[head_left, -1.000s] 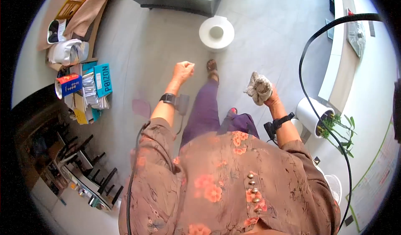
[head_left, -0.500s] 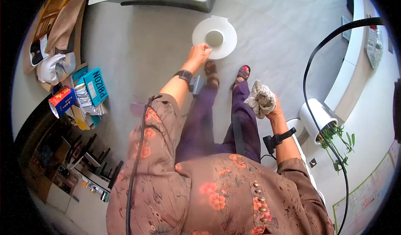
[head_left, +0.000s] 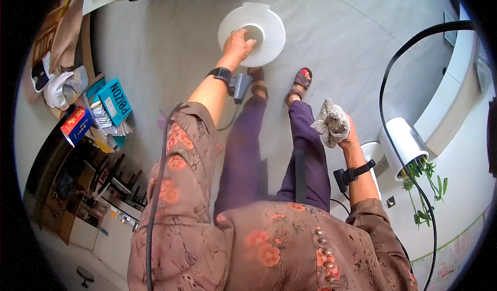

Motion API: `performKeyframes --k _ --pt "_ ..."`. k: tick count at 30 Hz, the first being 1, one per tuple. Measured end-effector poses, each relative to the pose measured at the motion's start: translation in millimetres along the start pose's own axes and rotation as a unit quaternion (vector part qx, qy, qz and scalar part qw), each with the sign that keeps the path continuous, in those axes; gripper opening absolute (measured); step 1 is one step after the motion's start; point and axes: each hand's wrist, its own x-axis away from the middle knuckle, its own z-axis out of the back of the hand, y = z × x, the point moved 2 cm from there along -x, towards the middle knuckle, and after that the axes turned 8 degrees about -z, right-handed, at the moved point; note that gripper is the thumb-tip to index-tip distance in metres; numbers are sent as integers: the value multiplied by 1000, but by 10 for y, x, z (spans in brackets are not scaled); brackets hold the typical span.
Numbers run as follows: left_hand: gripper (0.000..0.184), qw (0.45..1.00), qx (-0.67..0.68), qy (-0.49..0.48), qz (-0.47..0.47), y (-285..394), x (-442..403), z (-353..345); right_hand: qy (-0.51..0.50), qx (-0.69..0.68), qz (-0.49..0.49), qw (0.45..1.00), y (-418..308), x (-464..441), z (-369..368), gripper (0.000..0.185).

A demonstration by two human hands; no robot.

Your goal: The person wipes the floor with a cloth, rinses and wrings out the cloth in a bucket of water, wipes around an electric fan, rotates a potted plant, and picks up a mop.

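Observation:
A white disc (head_left: 272, 42) has a round grey-looking opening in its middle and a straight tab along its far edge. My left hand (head_left: 238, 45) lies over its near-left part, fingers hooked at the rim of the opening and closed on it. What is under the disc cannot be seen. In my right hand (head_left: 349, 134), held lower by my right thigh, is a bunched, speckled grey-white cloth (head_left: 330, 124). My fingers wrap round its lower end. The cloth is well apart from the disc.
A white pot (head_left: 399, 141) with a trailing green plant (head_left: 427, 179) lies to the right. Stacked papers and a blue POIZON box (head_left: 114, 102) are on the left. A white counter (head_left: 455, 84) curves along the right, and a black cable (head_left: 385, 84) hangs across the view.
My left hand has shifted from the disc's near edge to the rim of its opening. Disc and hand appear farther up and left, as the view has also shifted. My right hand keeps the cloth.

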Motion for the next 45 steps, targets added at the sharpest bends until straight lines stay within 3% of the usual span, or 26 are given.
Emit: performKeyframes --k 3,6,8,15,17,24,26,29,32,34,35,37,42,45 --pt "45 999 1 -31 28 -29 -3 -5 -10 -58 -27 998 14 -4 120 23" --pt "44 998 -24 34 -39 -92 -60 -34 -30 -73 -28 996 -2 -28 212 23" --pt "43 999 -28 16 -4 -112 -77 -30 -11 -13 -22 1000 -15 -39 258 23" --pt "49 996 -81 -23 39 238 -48 148 10 -60 -36 998 51 -137 306 22" --pt "55 987 -154 -4 42 416 -39 116 26 -44 -38 998 1 -164 263 22" --pt "70 984 -167 0 54 559 -24 -117 19 2 -20 1000 -265 -418 -72 24" --pt "71 985 -163 4 49 592 -14 -86 -4 79 13 997 -406 -516 -275 23" --pt "73 986 -156 6 56 541 -78 -54 -15 60 -2 998 -659 -593 -624 26" --pt "70 990 -141 12 15 417 46 -221 -27 94 7 995 -604 -658 -611 28" --pt "64 984 -128 87 -87 284 28 -288 -31 73 14 997 -632 -734 -668 29" --pt "64 984 -127 88 -86 267 18 -277 -31 75 13 997 -651 -759 -691 29" --pt "62 987 -136 70 -58 299 14 -205 -14 111 50 992 -709 -785 -714 26" --pt "63 982 -187 5 -33 724 80 329 -11 50 5 999 -730 -716 -737 26" --pt "63 978 -195 -54 -50 861 -77 611 1 145 7 989 -671 -903 -736 25"
